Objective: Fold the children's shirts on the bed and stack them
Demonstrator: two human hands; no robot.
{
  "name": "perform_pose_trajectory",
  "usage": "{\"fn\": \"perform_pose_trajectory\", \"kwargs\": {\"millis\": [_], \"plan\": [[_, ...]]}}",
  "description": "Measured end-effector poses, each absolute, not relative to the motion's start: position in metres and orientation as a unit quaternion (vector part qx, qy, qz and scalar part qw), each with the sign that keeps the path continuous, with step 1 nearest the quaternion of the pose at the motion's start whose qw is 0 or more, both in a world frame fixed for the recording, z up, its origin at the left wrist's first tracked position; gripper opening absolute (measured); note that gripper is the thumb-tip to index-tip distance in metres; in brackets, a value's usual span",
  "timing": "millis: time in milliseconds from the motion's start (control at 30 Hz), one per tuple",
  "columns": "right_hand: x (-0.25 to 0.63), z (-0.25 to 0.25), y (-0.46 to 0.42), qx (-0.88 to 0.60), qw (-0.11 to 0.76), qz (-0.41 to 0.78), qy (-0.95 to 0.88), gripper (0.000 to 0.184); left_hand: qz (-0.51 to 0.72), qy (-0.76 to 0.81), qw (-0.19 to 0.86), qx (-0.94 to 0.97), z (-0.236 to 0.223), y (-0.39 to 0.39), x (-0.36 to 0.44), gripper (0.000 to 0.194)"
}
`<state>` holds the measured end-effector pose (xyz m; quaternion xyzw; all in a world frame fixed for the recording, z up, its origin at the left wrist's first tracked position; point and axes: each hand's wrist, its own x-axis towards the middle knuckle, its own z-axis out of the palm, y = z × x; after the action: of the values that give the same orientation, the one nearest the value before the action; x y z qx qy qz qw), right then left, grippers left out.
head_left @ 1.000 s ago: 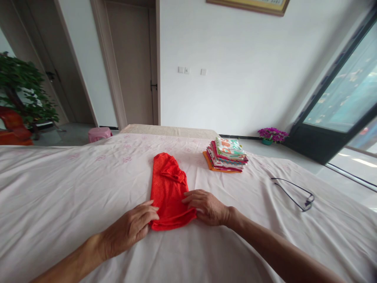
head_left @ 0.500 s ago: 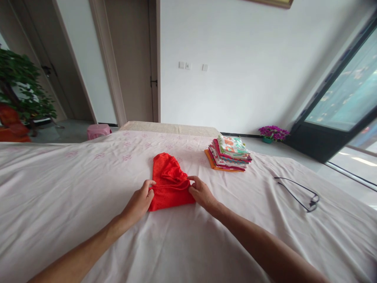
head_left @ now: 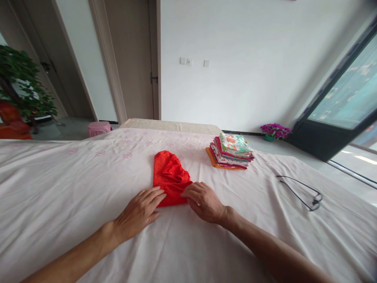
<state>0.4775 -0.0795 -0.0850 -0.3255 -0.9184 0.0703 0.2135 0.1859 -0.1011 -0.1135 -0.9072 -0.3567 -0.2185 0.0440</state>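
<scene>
A bright red folded garment [head_left: 169, 175] lies on the pale bedsheet [head_left: 176, 243] in front of me. Its far end is bunched and gathered, and the near part is flatter. My left hand [head_left: 141, 208] rests over the near left corner, fingers stretched onto the cloth and thumb held apart beneath them. On the opposite side, my right hand [head_left: 204, 202] touches the near right edge with bent fingers, the thumb separated from them. Neither hand is closed around the fabric. What kind of garment it is cannot be made out.
A stack of folded patterned cloths [head_left: 231, 151] stands to the right beyond the garment. Dark-framed glasses [head_left: 315, 200] lie farther right on the sheet. Past the bed are a pink stool [head_left: 99, 128] and a pot of purple flowers [head_left: 275, 131].
Both hands have let go of their pinch at the garment's sides. The fingers now lie over its near corners, and the fold line across its middle looks smoother.
</scene>
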Motion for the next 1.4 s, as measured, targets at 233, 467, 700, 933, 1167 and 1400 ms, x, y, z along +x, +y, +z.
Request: {"fn": "perform_pose_trajectory", "kwargs": {"millis": [233, 467, 700, 933, 1167, 1400], "plan": [[0.484, -0.097, -0.062, -0.311, 0.186, 0.048, -0.931, 0.051, -0.247, -0.398, 0.021, -0.883, -0.115, -0.084, 0.189, 0.055], [0.486, -0.098, -0.049, -0.285, 0.212, 0.051, -0.933, 0.042, -0.311, -0.421, -0.044, -0.851, -0.115, -0.073, 0.19, 0.038], [0.478, -0.077, -0.078, -0.27, 0.318, 0.235, -0.878, 0.017, -0.333, -0.499, -0.229, -0.767, -0.103, -0.115, 0.177, 0.025], [0.425, -0.098, -0.049, -0.505, 0.432, 0.345, -0.663, 0.03, -0.445, -0.582, -0.307, -0.608, -0.103, -0.092, 0.183, 0.039], [0.399, -0.084, 0.011, -0.567, 0.327, 0.413, -0.633, 0.032, -0.509, -0.607, -0.335, -0.51, -0.119, -0.046, 0.174, 0.042], [0.397, -0.091, -0.006, -0.55, 0.307, 0.339, -0.699, 0.07, -0.517, -0.605, -0.35, -0.495, -0.133, -0.041, 0.168, 0.043]]}}
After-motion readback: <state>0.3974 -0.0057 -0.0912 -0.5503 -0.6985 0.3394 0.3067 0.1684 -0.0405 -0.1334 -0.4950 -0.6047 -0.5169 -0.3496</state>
